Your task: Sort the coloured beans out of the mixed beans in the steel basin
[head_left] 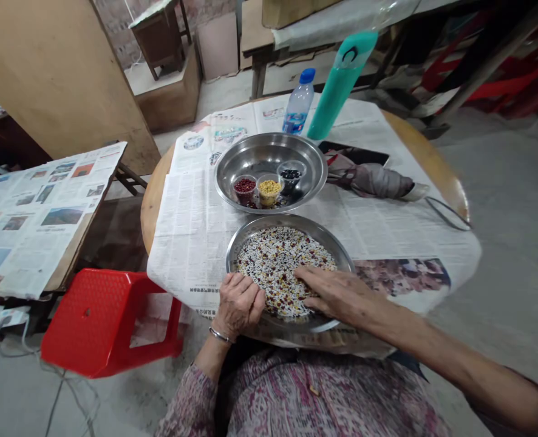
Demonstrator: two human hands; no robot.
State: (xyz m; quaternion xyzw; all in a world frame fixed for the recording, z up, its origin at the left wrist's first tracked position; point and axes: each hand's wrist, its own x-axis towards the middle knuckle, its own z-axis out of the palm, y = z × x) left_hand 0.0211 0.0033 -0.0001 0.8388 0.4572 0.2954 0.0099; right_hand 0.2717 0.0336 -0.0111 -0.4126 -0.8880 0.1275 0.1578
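A metal basin (233, 243) in front of me holds white grains mixed with dark red, yellow and black beans (278, 267). My left hand (240, 303) is curled into a fist at the basin's left rim; whatever may be inside it is hidden. From the right, my right hand (337, 294) reaches over the rim, fingertips touching the mix and thumb apart from the fingers. Behind stands a second metal basin (269, 145) with three clear cups: red beans (245, 187), yellow beans (269, 189) and black beans (291, 175). Some loose beans lie beside the cups.
Newspaper (182, 224) covers the round table. Toward its back stand a water bottle (299, 103) and a tilted-looking teal bottle (342, 85). A folded umbrella (373, 179) lies right, beside a dark flat object (355, 153). A red stool (100, 321) is at left.
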